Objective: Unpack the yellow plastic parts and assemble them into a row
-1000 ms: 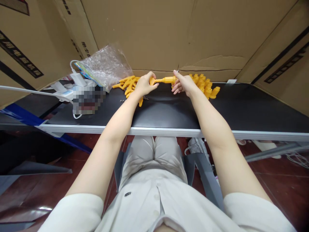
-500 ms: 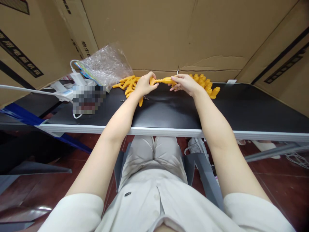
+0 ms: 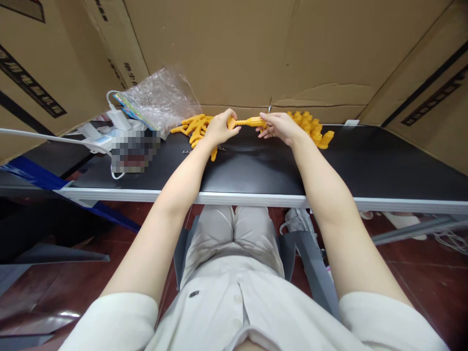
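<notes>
Two bare hands are holding one yellow assembly level over the back of the counter point(image 3: 252, 170), one at each end. The left hand point(image 3: 219, 127) is curling its fingers around the knobbed end of a yellow threaded screw point(image 3: 240, 122); the right hand point(image 3: 281, 126) is pinching the far end of a yellow sleeve point(image 3: 255, 122) between thumb and fingers, while its lower fingers are hanging loosely away. This opposed grip is probably serving to line the two parts up (how far the thread is entering the sleeve, I cannot tell).

More than half a dozen yellow cylinders point(image 3: 305, 124) are standing bunched by the right hand, presumably for easy reach, and one point(image 3: 325, 140) is leaning at the near edge. At least three yellow branching pieces point(image 3: 197, 126) are lying heaped beside the left hand, overlapping too much for an exact count. At least two small coils point(image 3: 186, 152) are lying nearby. One clear plastic bag point(image 3: 164, 97) and one white power strip point(image 3: 98, 141) are sitting farther left, apart from the handling.
</notes>
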Motion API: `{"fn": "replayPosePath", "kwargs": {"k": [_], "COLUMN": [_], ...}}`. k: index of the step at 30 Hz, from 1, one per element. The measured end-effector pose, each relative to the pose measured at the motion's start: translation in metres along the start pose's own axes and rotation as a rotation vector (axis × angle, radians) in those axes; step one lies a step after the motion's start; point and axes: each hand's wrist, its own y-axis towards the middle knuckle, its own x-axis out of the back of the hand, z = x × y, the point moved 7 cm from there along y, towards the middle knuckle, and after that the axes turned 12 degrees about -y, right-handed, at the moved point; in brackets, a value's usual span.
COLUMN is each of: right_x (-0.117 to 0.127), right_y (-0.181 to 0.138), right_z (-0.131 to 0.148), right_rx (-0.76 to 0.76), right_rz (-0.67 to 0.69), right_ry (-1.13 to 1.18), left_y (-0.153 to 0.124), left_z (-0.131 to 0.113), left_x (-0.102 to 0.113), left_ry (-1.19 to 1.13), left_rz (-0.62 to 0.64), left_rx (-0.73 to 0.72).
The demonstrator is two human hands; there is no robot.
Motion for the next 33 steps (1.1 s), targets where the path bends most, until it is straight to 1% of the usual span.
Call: {"fn": "replayPosePath", "kwargs": {"k": [11,15,18,20,22,24,26,28,29,31,33], "right_x": [-0.002,-0.003,-0.001,0.007,0.019,0.03,0.035,0.035,0.033,0.023,0.006], "right_y": [0.0,0.002,0.008,0.015,0.023,0.031,0.037,0.042,0.044,0.048,0.052], "right_z": [-0.002,-0.004,-0.01,-0.015,-0.021,-0.023,-0.02,-0.013,-0.007,0.006,0.012], "right_rx": [-0.075,-0.068,-0.055,-0.054,-0.047,-0.031,0.0,0.047,0.088,0.2,0.309], "right_rz": [-0.025,-0.024,-0.029,-0.093,-0.207,-0.322,-0.411,-0.465,-0.481,-0.475,-0.401], "right_ry": [0.116,0.183,0.232,0.263,0.271,0.236,0.177,0.067,-0.045,-0.383,-0.758], "left_y": [0.001,0.001,0.001,0.001,0.002,0.002,0.002,0.001,0.0,-0.001,-0.003], "left_z": [0.007,0.006,0.01,0.017,0.025,0.031,0.031,0.026,0.023,0.017,0.012], "left_x": [-0.003,-0.006,-0.008,-0.007,-0.004,-0.002,-0.003,-0.005,-0.007,-0.011,-0.015], "left_ry": [-0.001,0.014,-0.001,-0.044,-0.082,-0.088,-0.063,-0.017,0.012,0.068,0.115], "left_rz": [0.046,0.066,0.057,0.029,-0.001,-0.005,0.026,0.08,0.112,0.176,0.222], "left_rx": [0.023,0.034,0.014,0.006,0.02,0.039,0.056,0.074,0.083,0.091,0.091]}}
